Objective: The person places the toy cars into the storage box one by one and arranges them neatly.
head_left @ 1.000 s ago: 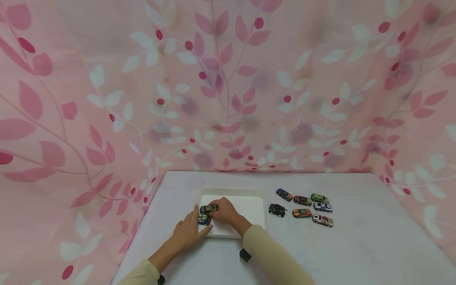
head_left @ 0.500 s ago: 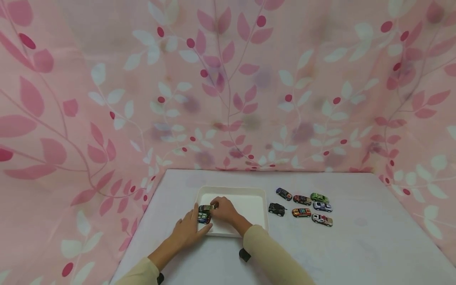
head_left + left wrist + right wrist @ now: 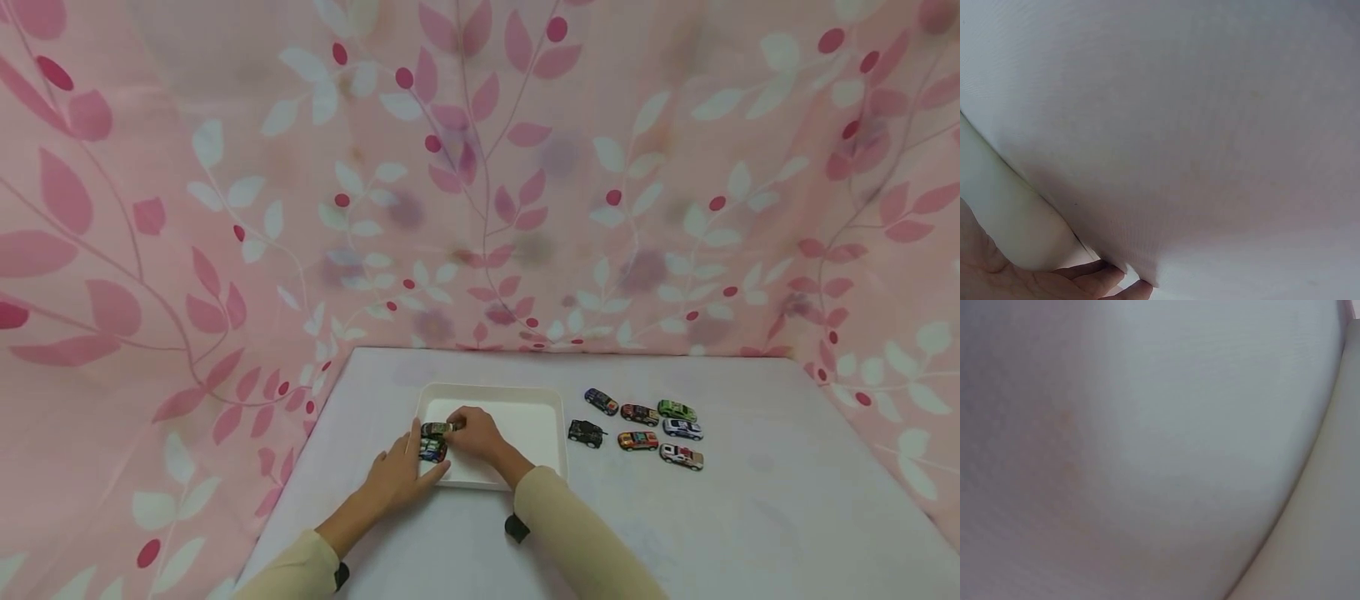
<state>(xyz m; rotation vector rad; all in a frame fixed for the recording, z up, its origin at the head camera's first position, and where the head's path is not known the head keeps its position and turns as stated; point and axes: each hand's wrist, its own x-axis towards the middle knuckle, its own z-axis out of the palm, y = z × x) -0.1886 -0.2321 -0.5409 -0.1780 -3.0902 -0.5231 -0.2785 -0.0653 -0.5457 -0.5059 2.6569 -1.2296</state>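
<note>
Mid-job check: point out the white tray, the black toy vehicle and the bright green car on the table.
White tray (image 3: 534,425), head view: bare floor, right side.
Black toy vehicle (image 3: 585,433), head view: middle of body.
Bright green car (image 3: 677,409), head view: roof.

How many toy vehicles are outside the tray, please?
7, right of the tray: black vehicle nearest, blue car behind; brown car behind orange car; rightmost, back to front, green car, white-blue car, white-red car. Possibly others hidden.
</note>
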